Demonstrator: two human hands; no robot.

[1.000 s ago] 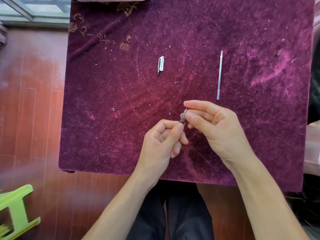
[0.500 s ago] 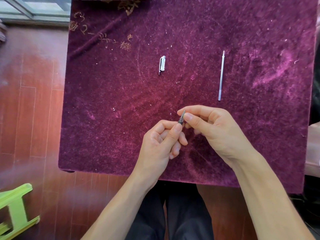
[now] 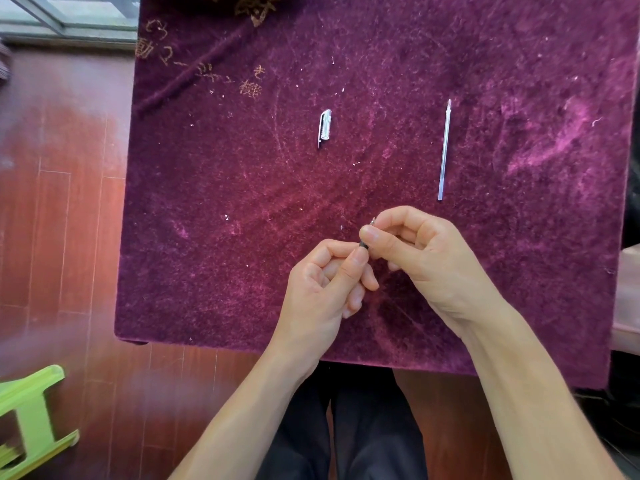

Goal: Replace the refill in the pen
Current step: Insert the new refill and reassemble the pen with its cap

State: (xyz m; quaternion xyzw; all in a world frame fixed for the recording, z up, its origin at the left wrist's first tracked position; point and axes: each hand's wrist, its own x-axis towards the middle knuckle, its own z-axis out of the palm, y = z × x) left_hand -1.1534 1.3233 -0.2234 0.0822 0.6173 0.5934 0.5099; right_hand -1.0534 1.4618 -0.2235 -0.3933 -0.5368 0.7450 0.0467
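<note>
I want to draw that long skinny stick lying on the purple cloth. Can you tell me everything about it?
The refill is a long, very thin tube that looks like clear or pale plastic. One end narrows to a small tip pointing away from the person. It lies flat and almost straight up-and-down in the picture on the purple velvet cloth, above the right hand. Only the cloth touches it; neither hand does.

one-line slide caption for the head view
Both hands grip the pen; cap and refill lie on purple cloth.
</note>
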